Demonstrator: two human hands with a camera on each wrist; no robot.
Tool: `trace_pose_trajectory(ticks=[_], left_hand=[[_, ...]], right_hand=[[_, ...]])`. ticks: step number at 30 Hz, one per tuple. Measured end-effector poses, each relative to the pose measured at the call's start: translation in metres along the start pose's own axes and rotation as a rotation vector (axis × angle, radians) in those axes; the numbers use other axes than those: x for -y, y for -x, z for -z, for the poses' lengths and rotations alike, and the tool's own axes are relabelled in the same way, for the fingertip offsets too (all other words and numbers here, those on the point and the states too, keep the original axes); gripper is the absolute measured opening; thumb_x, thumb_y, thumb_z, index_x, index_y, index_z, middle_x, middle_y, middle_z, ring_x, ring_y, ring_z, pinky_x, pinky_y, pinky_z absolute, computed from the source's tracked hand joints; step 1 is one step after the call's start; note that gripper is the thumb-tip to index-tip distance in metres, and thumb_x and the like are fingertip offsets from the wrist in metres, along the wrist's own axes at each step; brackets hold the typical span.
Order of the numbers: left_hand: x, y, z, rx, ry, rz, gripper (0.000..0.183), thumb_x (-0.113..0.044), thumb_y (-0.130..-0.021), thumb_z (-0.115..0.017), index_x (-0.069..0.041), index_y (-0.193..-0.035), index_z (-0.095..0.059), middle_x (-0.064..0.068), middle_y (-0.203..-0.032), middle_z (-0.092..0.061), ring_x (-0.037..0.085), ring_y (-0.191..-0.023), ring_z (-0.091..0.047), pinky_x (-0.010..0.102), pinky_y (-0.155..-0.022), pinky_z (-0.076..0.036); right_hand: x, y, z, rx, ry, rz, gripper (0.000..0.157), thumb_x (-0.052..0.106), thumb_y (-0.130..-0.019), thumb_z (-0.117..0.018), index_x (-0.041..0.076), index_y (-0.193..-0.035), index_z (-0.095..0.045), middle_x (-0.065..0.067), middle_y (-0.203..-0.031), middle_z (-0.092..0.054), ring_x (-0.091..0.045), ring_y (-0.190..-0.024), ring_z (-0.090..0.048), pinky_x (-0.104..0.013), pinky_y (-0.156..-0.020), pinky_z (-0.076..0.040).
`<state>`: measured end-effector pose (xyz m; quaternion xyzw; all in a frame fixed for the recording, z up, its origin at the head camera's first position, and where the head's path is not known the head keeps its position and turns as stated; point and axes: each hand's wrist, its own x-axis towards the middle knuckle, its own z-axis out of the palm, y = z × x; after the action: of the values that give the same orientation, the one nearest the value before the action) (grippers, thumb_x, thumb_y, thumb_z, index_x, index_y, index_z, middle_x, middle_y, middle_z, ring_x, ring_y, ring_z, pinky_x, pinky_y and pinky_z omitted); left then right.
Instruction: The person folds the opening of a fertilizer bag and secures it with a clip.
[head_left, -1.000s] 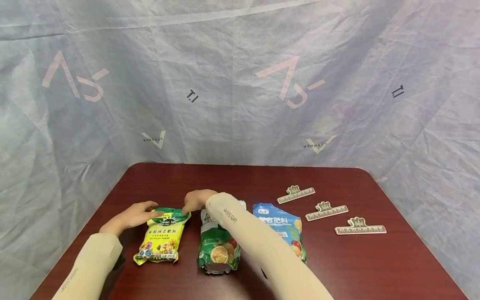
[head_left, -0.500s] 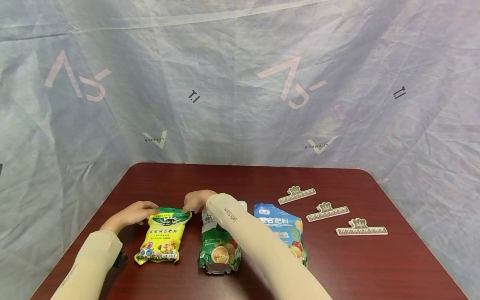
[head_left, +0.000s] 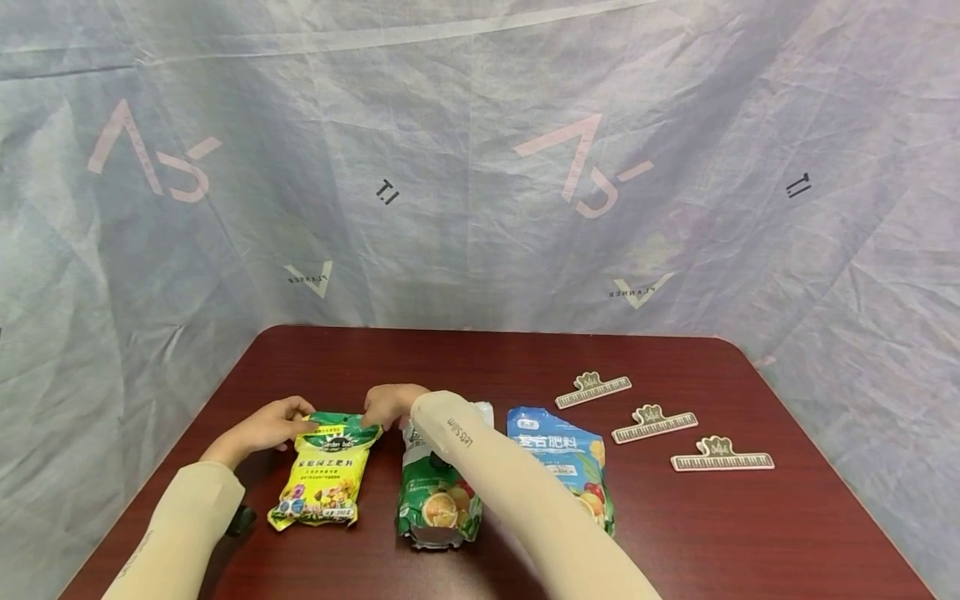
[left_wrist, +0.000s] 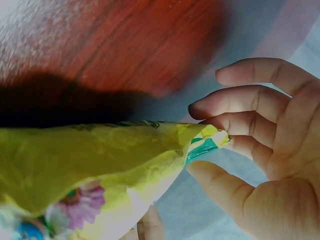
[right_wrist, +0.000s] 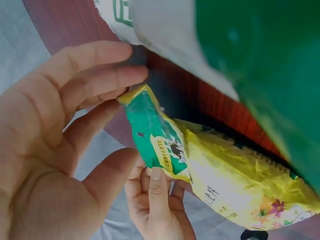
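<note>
A yellow fertilizer bag (head_left: 326,475) with a green top lies face up on the left of the table. My left hand (head_left: 264,429) pinches its top left corner, with the thumb in front and the fingers behind, as the right wrist view shows. At the top right corner, my right hand (head_left: 388,404) holds the green edge between thumb and index finger; the other fingers (right_wrist: 107,75) are spread past it. The bag's green top (right_wrist: 152,137) looks lifted a little off the table. Right beside it lies a green fertilizer bag (head_left: 435,500), partly hidden under my right forearm.
A blue fertilizer bag (head_left: 558,450) lies right of the green one, part-covered by my right sleeve (head_left: 517,492). Three wide clips lie on the right: a far clip (head_left: 594,392), a middle clip (head_left: 654,425) and a near clip (head_left: 722,458). Grey cloth (head_left: 465,167) hangs behind the table.
My left hand has shifted from over the yellow bag's face to its top left corner. The bag's top edge has risen slightly. The right hand has barely moved.
</note>
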<state>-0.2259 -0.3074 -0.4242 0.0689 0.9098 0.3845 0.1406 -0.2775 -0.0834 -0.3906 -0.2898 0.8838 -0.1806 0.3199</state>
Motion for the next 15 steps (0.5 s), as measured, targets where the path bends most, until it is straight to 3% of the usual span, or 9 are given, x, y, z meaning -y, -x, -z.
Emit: trace_pose_trajectory(ticks=[7, 15], left_hand=[[-0.0006, -0.0048, -0.0017, -0.027, 0.007, 0.013, 0.037, -0.030, -0.087, -0.063, -0.002, -0.102, -0.044, 0.005, -0.072, -0.041, 0.023, -0.063, -0.049, 0.036, -0.055, -0.044], [-0.0016, -0.0071, -0.0045, -0.029, -0.024, -0.027, 0.036, -0.027, -0.087, -0.064, -0.004, -0.092, -0.037, 0.001, -0.067, -0.031, 0.016, -0.054, -0.038, 0.034, -0.052, -0.041]], right_hand=[[0.0022, 0.0008, 0.0003, 0.012, -0.036, 0.011, 0.029, 0.024, -0.094, -0.053, 0.010, -0.118, -0.059, 0.001, -0.120, -0.055, -0.014, -0.093, -0.059, -0.033, -0.076, -0.050], [0.0027, 0.0023, 0.0002, 0.023, -0.067, 0.021, 0.036, 0.023, -0.093, -0.054, 0.011, -0.128, -0.051, 0.001, -0.122, -0.051, -0.016, -0.092, -0.058, -0.030, -0.075, -0.050]])
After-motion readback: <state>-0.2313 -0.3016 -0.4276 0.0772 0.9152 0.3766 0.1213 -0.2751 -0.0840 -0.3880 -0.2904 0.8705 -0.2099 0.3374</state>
